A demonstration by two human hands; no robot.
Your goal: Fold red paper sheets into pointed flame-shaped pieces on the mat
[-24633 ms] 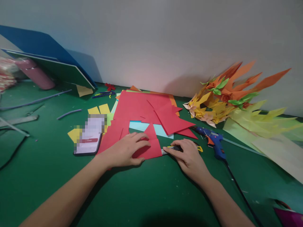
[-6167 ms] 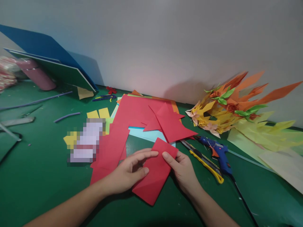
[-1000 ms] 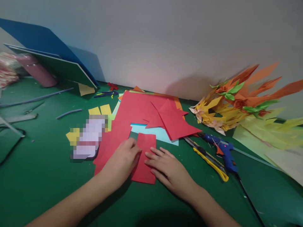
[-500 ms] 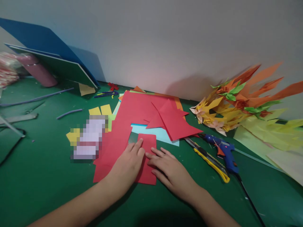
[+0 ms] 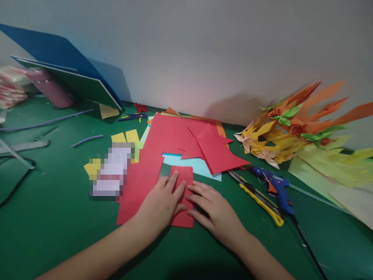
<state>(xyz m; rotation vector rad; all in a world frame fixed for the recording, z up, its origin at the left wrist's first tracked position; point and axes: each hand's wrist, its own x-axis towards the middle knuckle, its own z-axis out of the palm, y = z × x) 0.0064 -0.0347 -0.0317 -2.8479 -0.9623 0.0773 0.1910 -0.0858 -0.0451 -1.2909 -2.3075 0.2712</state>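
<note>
A folded strip of red paper lies upright in front of me on the green table. My left hand rests flat on it with fingers spread, index finger near its upper part. Along the strip's right edge, my right hand lays its fingertips, fingers apart. Larger red paper lies beneath and beside my left wrist. Behind the strip, cut red pieces overlap a light blue sheet and a stack of coloured paper.
A yellow utility knife and a blue glue gun with its cord lie to the right. Beyond them stand paper flowers. Blue boards and a pink bottle stand at the back left. Yellow paper squares lie left.
My left hand's fingers have spread further, the thumb now reaching out over the strip. My right hand has shifted slightly right, to the strip's edge. The strip stays in place.
</note>
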